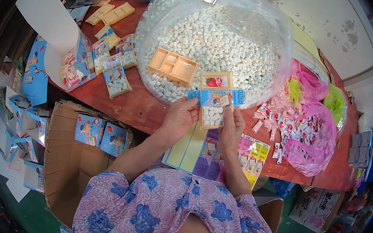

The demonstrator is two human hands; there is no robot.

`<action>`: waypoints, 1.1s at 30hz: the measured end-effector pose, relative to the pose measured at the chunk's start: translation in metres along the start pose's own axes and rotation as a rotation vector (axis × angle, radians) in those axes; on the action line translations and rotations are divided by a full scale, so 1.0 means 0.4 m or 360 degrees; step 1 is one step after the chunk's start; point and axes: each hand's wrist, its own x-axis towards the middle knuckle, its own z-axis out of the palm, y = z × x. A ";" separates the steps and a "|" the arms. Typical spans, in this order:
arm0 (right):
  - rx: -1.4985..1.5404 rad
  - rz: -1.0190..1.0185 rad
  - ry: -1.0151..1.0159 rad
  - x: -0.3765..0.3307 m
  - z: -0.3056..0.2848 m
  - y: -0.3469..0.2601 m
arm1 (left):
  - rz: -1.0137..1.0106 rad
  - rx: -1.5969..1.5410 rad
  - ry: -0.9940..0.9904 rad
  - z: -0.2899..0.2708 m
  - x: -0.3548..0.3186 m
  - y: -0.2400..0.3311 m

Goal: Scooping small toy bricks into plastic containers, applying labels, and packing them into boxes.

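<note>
In front of me I hold a cream plastic tray with small white cubes in its near end. A packet with a red strawberry print shows in its far end. Across the tray's middle lies a blue printed paper band, its ends sticking out both sides. My left hand is closed at the tray's left side, fingertips at the band's left end. With its thumb on top, my right hand grips the tray's right side. An unfilled cream tray rests on the heap of white cubes just beyond.
A large clear bag holds the cube heap. Filled trays lie left on the red table. Pink bags of small sachets sit right. Printed sticker sheets overhang the near edge, and a cardboard box stands below left.
</note>
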 end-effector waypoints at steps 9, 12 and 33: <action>-0.0121 -0.0017 -0.0068 0.002 0.007 -0.010 | -0.0102 -0.0078 -0.0060 -0.005 0.012 -0.008; -0.0159 -0.0039 -0.0035 0.003 0.007 -0.007 | -0.0031 -0.0071 -0.0035 -0.007 0.025 -0.007; -0.0263 -0.0111 -0.0136 -0.011 0.008 -0.025 | 0.0057 0.0399 -0.0109 0.010 0.000 0.024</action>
